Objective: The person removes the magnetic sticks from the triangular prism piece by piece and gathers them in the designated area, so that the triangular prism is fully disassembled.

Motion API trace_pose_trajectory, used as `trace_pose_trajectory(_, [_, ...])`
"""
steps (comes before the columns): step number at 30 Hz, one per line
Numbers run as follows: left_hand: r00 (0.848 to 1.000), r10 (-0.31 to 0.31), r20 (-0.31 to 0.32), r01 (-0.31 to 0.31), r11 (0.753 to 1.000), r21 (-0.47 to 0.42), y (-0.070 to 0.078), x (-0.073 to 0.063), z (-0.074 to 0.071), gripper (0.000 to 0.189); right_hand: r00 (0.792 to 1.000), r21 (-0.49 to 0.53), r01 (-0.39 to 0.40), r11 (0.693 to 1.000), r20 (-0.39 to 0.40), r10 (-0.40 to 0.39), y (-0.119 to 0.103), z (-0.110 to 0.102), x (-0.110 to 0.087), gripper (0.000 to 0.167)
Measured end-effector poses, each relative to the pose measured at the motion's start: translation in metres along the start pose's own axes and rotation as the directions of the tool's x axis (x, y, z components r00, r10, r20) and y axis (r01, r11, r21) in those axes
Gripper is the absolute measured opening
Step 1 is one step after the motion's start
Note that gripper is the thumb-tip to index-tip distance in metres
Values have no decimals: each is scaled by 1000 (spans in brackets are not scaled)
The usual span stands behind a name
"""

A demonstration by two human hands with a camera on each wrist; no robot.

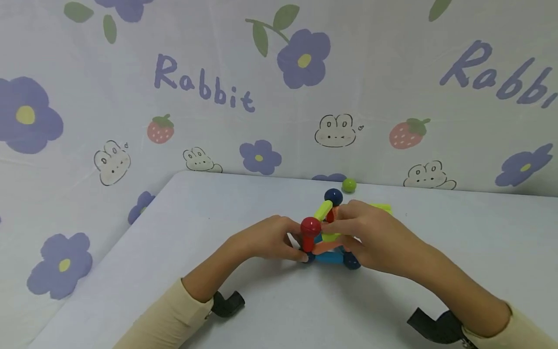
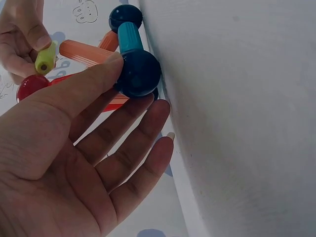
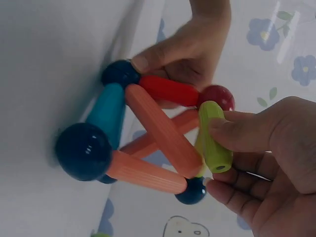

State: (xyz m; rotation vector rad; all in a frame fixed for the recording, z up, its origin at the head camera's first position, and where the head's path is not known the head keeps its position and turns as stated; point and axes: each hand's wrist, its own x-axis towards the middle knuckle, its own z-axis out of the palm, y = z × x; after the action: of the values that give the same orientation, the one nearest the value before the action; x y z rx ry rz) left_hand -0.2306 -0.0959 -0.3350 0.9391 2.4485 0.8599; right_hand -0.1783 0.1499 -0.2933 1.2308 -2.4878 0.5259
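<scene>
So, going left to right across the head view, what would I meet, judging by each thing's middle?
Left sleeve, left hand, red ball, upper dark blue ball, green ball, right hand, right sleeve.

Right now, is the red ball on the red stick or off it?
On: the red ball sits atop the red stick in the head view, and the right wrist view shows them meeting.

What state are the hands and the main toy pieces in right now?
Left hand, pinching a blue ball
Right hand, pinching a green rod
Green rod, held, one end free
Red rod, joining red ball and held blue ball
Teal rod, between two blue balls
Green ball, loose on the table, apart
</scene>
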Motion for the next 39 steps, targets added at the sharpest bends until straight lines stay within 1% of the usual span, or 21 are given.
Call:
trace_pose_trajectory(3, [1000,-4,0,4,1000,0,0,0,0,28,1000,7,-10,1000,16,10,-1,2,-1,36])
trace_pose_trajectory(10, [1000,-9,-3,9,1000,10,0,0,0,28,997,42,-79,996,-5,79,0,0,-2,35])
trace_pose_trajectory(14, [1000,-15,-9,15,1000,18,0,-1,0,29,996,61,-90,994,-12,91,2,-1,-4,31])
trace_pose_trajectory(20, [1000,-19,-10,19,1000,17,0,-1,1,30,994,81,-95,992,-45,99,7,-2,-11,29])
trace_pose_trajectory(26, [1000,-12,-11,12,1000,24,0,-2,2,30,992,86,-88,992,-77,95,12,-7,-16,31])
trace_pose_trajectory(31, [1000,-14,-16,14,1000,20,-1,-3,2,30,991,85,-101,991,-78,107,18,-8,-17,33])
trace_pose_trajectory(35, [1000,-15,-17,15,1000,18,-2,-4,3,30,988,65,-134,989,-64,139,24,-10,-19,32])
trace_pose_trajectory(39, [1000,-8,-15,8,1000,24,-2,-3,3,30,980,59,-194,979,-39,196,34,-10,-22,29])
